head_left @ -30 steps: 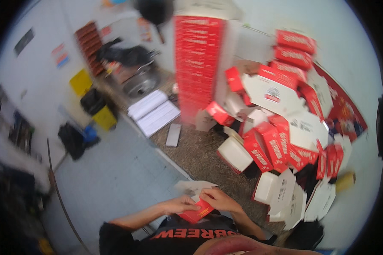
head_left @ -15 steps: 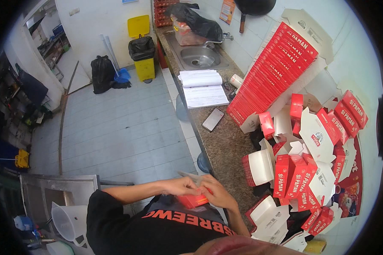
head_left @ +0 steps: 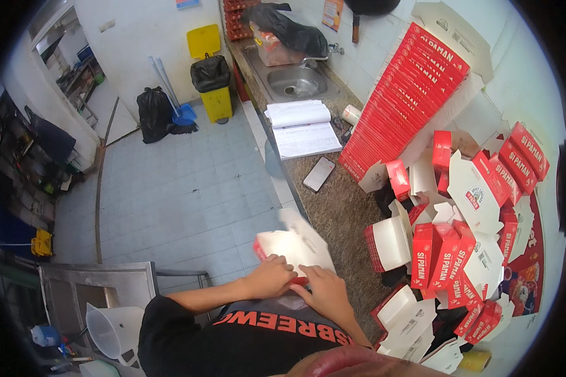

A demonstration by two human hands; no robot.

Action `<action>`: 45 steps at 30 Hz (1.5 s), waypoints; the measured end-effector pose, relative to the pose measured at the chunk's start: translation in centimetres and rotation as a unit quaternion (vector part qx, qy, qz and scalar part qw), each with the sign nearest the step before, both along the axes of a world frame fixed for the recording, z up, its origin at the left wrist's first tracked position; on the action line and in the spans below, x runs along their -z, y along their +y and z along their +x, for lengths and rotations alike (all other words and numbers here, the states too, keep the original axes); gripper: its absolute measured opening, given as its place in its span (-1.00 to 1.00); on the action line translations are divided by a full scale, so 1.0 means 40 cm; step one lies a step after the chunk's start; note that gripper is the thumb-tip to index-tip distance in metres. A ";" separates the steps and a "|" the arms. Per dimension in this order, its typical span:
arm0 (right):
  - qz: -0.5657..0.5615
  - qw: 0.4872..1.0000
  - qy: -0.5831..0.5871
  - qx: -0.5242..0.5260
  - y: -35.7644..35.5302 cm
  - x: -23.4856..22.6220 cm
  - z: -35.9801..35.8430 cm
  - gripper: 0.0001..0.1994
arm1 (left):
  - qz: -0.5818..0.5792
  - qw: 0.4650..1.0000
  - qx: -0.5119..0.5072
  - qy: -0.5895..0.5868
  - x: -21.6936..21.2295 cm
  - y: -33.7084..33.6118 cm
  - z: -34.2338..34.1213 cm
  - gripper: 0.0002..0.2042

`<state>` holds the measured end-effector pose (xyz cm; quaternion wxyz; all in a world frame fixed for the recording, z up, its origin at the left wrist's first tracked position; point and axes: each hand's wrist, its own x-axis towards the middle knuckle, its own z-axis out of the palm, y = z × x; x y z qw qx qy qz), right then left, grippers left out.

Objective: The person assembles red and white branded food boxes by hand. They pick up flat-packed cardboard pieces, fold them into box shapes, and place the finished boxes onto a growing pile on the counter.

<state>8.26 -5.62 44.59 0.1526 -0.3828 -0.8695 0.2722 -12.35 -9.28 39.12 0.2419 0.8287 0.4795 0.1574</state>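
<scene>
Close to my body, beside the counter edge, I hold a red and white cardboard food box [head_left: 283,244] with its white inside facing up and its lid flap spread away from me. My left hand [head_left: 270,278] grips the near left edge, fingers curled over it. At the near right edge my right hand [head_left: 326,294] is closed on the same box, thumb near a small red part of the wall. The undersides of both grips are hidden. To my right, a heap of folded red and white boxes [head_left: 443,251] lies on the counter.
A tall stack of flat red boxes [head_left: 405,100] leans against the wall on the granite counter [head_left: 324,204]. A phone [head_left: 319,174], an open notebook [head_left: 305,132] and a sink [head_left: 299,81] line the counter. A metal table [head_left: 97,276] with a plastic jug [head_left: 110,327] stands left.
The box has opened out and tilted, so its white inside now shows where its red side did. Both hands have shifted slightly, still on its near edge. The view has moved a little.
</scene>
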 end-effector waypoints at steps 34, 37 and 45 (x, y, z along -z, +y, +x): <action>-0.057 0.809 0.544 0.217 -0.016 -0.029 0.225 -0.84 | 0.173 0.938 -0.004 -0.301 -0.064 0.176 0.302 -0.30; -0.094 0.772 0.599 0.188 -0.040 -0.119 0.263 -0.72 | 0.233 0.879 0.096 -0.405 -0.090 0.190 0.348 -0.28; 0.339 0.845 0.275 0.309 -0.143 -0.442 0.504 -0.80 | -0.001 0.787 0.176 -0.592 -0.093 0.192 0.532 -0.41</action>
